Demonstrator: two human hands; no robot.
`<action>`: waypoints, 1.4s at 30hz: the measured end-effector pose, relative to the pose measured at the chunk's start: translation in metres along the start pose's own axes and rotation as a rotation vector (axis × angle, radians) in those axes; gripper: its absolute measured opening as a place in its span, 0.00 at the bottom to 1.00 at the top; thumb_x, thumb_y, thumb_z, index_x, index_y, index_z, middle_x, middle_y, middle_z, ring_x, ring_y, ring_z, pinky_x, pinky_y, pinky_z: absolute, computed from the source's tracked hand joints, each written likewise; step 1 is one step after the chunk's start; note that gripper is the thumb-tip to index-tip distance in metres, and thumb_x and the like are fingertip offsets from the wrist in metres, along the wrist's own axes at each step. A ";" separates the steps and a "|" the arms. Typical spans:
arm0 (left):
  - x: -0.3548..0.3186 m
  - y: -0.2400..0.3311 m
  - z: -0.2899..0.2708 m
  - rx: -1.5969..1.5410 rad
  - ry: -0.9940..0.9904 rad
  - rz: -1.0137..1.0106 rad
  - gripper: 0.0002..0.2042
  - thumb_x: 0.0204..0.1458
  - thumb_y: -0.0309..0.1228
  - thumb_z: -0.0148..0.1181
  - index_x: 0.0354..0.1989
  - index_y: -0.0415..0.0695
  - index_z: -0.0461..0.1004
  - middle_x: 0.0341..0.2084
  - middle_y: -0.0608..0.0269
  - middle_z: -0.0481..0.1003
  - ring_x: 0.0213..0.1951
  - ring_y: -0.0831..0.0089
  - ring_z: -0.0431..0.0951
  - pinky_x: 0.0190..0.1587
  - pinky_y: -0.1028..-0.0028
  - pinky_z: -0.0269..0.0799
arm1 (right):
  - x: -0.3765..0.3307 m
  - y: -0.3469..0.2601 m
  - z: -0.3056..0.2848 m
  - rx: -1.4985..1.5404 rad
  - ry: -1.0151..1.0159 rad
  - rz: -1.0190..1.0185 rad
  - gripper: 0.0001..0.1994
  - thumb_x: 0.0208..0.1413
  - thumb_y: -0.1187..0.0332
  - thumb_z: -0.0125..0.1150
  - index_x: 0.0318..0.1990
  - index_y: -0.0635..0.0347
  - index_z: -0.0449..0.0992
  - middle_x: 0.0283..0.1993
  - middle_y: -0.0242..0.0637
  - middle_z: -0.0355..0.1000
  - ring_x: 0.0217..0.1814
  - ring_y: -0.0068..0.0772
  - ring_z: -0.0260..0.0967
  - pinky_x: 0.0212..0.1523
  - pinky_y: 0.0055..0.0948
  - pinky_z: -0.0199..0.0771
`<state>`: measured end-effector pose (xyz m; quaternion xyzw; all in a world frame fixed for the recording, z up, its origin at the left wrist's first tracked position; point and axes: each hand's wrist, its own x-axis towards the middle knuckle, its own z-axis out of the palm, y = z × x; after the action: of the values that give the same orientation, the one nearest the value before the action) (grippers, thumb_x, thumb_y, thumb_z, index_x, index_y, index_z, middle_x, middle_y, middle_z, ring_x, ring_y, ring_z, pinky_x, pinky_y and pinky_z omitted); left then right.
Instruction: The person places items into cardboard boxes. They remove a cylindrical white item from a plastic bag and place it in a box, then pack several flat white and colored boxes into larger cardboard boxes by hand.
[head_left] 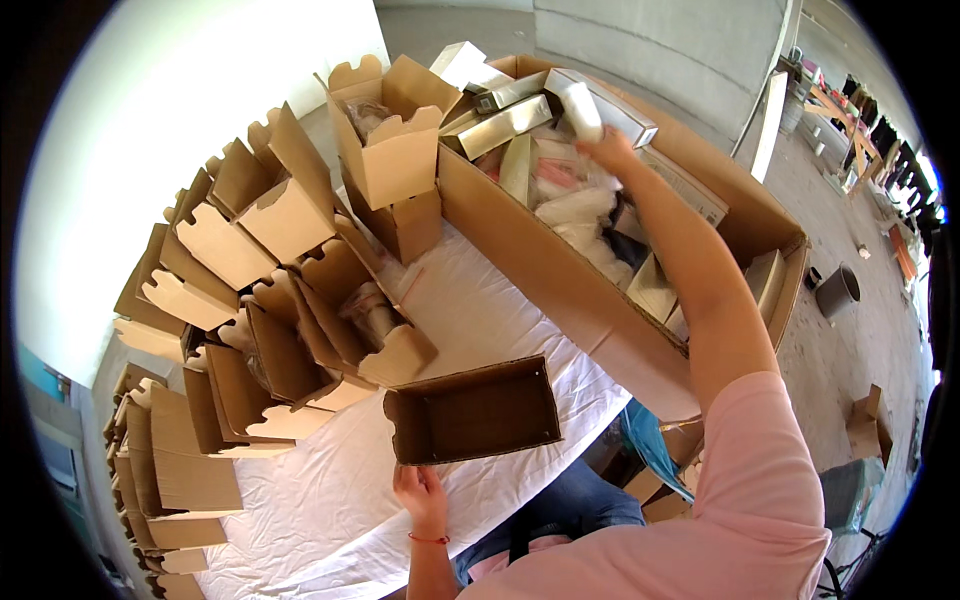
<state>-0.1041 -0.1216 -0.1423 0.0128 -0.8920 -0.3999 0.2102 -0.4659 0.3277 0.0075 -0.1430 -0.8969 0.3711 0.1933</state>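
My left hand (420, 500) grips the near lower-left edge of an open brown cardboard box (475, 410) with its fingers curled. The inside of that box is dark, with nothing seen lying in it. Far to the right, my right arm reaches over a large carton (530, 265). There my right hand (610, 155) is closed around the lower end of a pale, roughly cylindrical item (580, 112), perhaps in plastic wrap. Beneath the hand lie clear plastic bags (580, 215), and gold and silver boxes (510, 125) surround it.
Rows of open brown boxes (290, 220) fill the left side, some holding plastic-wrapped items. A white cloth (330, 500) covers the table under them. One box (400, 150) stands stacked beside the large carton. A dark bin (838, 290) is on the floor at right.
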 end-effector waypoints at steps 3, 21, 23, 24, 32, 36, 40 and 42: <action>0.001 0.005 -0.003 -0.005 0.021 0.020 0.03 0.48 0.19 0.49 0.29 0.37 0.70 0.23 0.49 0.70 0.27 0.50 0.70 0.28 0.60 0.64 | -0.007 -0.035 -0.029 0.303 -0.073 0.014 0.34 0.38 0.49 0.71 0.49 0.65 0.70 0.38 0.42 0.73 0.33 0.32 0.71 0.35 0.34 0.73; -0.003 -0.017 0.010 0.146 0.023 0.078 0.12 0.36 0.22 0.50 0.31 0.35 0.73 0.26 0.43 0.73 0.30 0.43 0.70 0.33 0.51 0.65 | 0.047 -0.018 0.035 -0.085 -0.313 -0.186 0.32 0.30 0.47 0.68 0.41 0.64 0.78 0.38 0.48 0.76 0.40 0.42 0.74 0.44 0.35 0.72; -0.005 -0.019 0.008 0.175 -0.023 0.073 0.12 0.35 0.23 0.51 0.31 0.35 0.74 0.27 0.43 0.73 0.29 0.43 0.70 0.33 0.51 0.66 | 0.053 0.007 0.055 -0.063 -0.343 -0.183 0.32 0.29 0.47 0.69 0.40 0.64 0.78 0.38 0.48 0.76 0.39 0.44 0.74 0.43 0.35 0.73; -0.005 -0.019 0.007 0.188 -0.048 0.072 0.12 0.35 0.24 0.51 0.31 0.36 0.74 0.28 0.43 0.73 0.29 0.43 0.71 0.33 0.52 0.66 | 0.054 0.017 0.062 -0.053 -0.356 -0.179 0.32 0.29 0.47 0.69 0.40 0.64 0.78 0.37 0.48 0.76 0.38 0.44 0.74 0.42 0.34 0.73; -0.017 -0.043 0.009 0.215 -0.127 0.066 0.18 0.37 0.26 0.55 0.41 0.37 0.74 0.41 0.43 0.73 0.44 0.42 0.71 0.45 0.52 0.67 | 0.032 -0.032 -0.010 0.362 -0.501 0.028 0.27 0.39 0.54 0.68 0.42 0.66 0.75 0.39 0.40 0.74 0.42 0.32 0.69 0.46 0.32 0.68; -0.019 -0.047 0.010 0.197 -0.119 0.050 0.18 0.38 0.26 0.55 0.42 0.35 0.73 0.42 0.42 0.72 0.45 0.41 0.70 0.47 0.52 0.65 | 0.022 -0.041 -0.057 0.588 -0.691 0.008 0.30 0.42 0.54 0.65 0.49 0.65 0.68 0.45 0.37 0.71 0.49 0.29 0.66 0.51 0.32 0.64; -0.005 -0.027 0.012 0.172 0.003 0.127 0.11 0.40 0.24 0.53 0.32 0.34 0.75 0.30 0.44 0.75 0.33 0.43 0.74 0.38 0.57 0.70 | 0.006 -0.041 -0.088 0.579 -0.723 0.000 0.34 0.44 0.53 0.64 0.55 0.63 0.61 0.48 0.36 0.69 0.53 0.30 0.62 0.56 0.33 0.59; -0.001 -0.021 0.012 0.163 0.014 0.136 0.11 0.39 0.23 0.52 0.33 0.34 0.75 0.30 0.44 0.75 0.34 0.43 0.74 0.38 0.57 0.70 | 0.002 -0.034 -0.099 0.573 -0.704 0.058 0.32 0.45 0.53 0.63 0.54 0.62 0.62 0.48 0.35 0.70 0.53 0.30 0.61 0.56 0.32 0.59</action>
<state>-0.1112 -0.1269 -0.1647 -0.0280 -0.9190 -0.3105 0.2415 -0.4266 0.3652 0.0966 0.0259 -0.7649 0.6355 -0.1020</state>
